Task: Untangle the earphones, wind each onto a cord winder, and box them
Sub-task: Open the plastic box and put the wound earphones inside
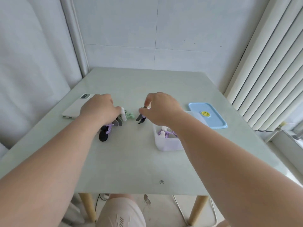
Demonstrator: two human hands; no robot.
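Right hand (161,108) pinches a black cord winder (140,119) near the box (164,145).

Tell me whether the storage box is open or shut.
Open: the blue lid lies beyond the box, not on it, and purple cord shows inside.

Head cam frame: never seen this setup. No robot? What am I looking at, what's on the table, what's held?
There is no machine here. A person works bare-handed, and the one camera sits on their head, looking forward and down, so both forearms reach in from below. The right hand pinches a black cord winder over the table. The left hand rests on a heap of winders, with purple cord and green earphones among them. Its fingers are hidden, so its grip is unclear. To the right stands an open clear box holding a purple earphone. Its blue lid lies behind it. A white phone lies far left.
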